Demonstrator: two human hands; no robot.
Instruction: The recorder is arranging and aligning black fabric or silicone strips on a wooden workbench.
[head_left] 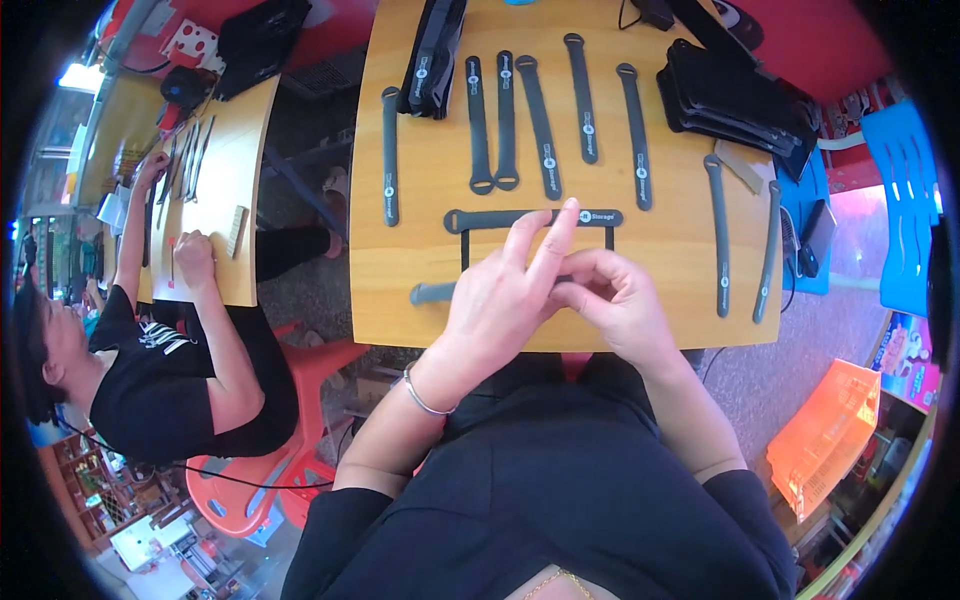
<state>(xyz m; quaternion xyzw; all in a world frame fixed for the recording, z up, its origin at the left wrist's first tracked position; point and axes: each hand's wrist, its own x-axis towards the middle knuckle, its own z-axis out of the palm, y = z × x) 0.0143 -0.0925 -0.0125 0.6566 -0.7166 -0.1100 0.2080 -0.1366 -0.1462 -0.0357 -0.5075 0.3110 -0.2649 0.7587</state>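
Note:
My left hand [503, 292] is palm down over a dark grey strap [432, 293], with two fingers stretched out and apart; its other fingers are partly hidden. The strap's left end shows past that hand. Thumb and forefinger of my right hand [628, 308] pinch at the strap's right end, close against the left hand. Just beyond, another grey strap [490, 219] with a slotted end lies crosswise, its right part behind my fingertips. Black lines [464, 250] run down the tabletop from it.
Several grey straps [583, 100] lie lengthwise on the wooden table [400, 320]. A black strap bundle [430, 70] is at the far left, a black stack [730, 105] at the far right. Left, a person [180, 370] works at another table. An orange crate [825, 435] stands right.

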